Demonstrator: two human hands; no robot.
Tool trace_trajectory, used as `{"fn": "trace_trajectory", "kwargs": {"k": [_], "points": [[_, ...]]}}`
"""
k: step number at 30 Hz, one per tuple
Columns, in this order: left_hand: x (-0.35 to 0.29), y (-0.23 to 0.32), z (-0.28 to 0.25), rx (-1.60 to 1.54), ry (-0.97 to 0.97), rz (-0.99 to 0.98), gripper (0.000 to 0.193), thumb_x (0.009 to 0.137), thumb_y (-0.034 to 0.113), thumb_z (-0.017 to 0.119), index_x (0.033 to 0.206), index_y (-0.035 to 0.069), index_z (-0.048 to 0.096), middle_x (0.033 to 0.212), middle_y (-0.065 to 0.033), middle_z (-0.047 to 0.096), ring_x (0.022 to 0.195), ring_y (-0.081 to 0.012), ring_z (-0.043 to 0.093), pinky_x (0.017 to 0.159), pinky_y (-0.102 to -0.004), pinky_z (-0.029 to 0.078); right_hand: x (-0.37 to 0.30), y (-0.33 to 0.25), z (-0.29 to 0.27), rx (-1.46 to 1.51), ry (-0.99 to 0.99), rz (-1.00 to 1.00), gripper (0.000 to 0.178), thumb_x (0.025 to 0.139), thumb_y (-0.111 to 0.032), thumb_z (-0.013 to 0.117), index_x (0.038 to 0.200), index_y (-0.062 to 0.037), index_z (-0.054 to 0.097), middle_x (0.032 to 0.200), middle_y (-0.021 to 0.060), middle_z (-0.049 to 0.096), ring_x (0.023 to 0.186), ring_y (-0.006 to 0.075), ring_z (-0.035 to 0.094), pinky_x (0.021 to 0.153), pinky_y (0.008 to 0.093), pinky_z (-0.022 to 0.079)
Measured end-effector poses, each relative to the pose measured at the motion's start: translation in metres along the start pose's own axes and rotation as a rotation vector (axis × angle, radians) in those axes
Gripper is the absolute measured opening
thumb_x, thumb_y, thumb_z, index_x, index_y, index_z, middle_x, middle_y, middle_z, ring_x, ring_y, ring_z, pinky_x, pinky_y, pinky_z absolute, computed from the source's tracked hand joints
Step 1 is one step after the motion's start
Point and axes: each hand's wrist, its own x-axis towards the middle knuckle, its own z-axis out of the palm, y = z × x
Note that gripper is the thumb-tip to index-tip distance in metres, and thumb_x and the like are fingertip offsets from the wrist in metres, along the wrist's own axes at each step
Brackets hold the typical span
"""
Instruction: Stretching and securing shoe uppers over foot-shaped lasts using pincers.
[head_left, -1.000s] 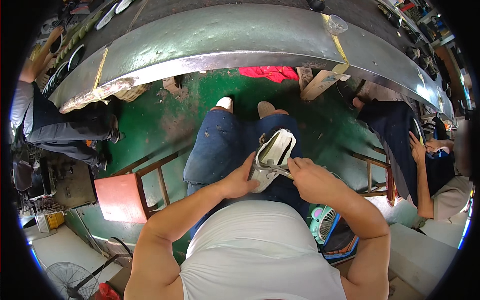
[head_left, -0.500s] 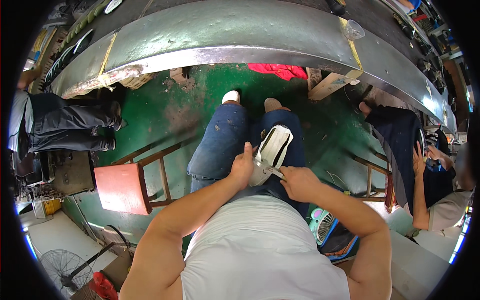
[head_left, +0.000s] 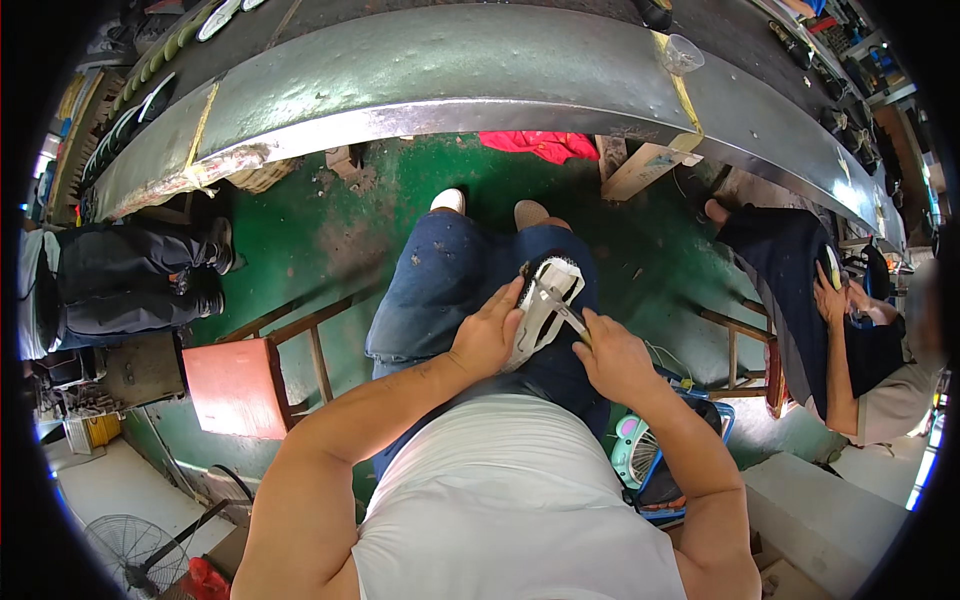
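Note:
A white shoe point(head_left: 530, 340) with dark parts rests on my lap, its far end pointing toward the bench. My left hand point(head_left: 488, 328) lies along its left side and steadies it, fingers stretched forward and the grip partly hidden. In my right hand point(head_left: 612, 352) are silver metal pliers point(head_left: 563, 312), held by the handles from the right. Their head reaches over the far half of the shoe and seems to touch its edge. The exact bite of the jaws is too small to make out.
Ahead runs a long metal-edged bench point(head_left: 420, 85) with a clear plastic cup point(head_left: 684, 55). A red-topped stool point(head_left: 236, 388) stands left. People sit at both sides; the right one's hand point(head_left: 828, 300) holds a shoe. A green fan point(head_left: 632, 450) is by my right hip.
The pliers and my right hand have moved forward along the shoe toward its far end. My left hand has slid forward too, its fingers now straighter. The whole view has shifted slightly.

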Motion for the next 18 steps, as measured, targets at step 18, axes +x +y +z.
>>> {"fn": "trace_trajectory", "kwargs": {"k": [18], "points": [[-0.014, 0.002, -0.021, 0.099, -0.293, 0.026, 0.062, 0.101, 0.034, 0.049, 0.155, 0.009, 0.030, 0.147, -0.0339, 0.040, 0.114, -0.0500, 0.060, 0.099, -0.0449, 0.050, 0.027, 0.016, 0.013, 0.213, -0.126, 0.164, 0.038, 0.102, -0.033, 0.049, 0.103, 0.0033, 0.058, 0.087, 0.0268, 0.066, 0.087, 0.0464, 0.064, 0.078, 0.0520, 0.049]]}}
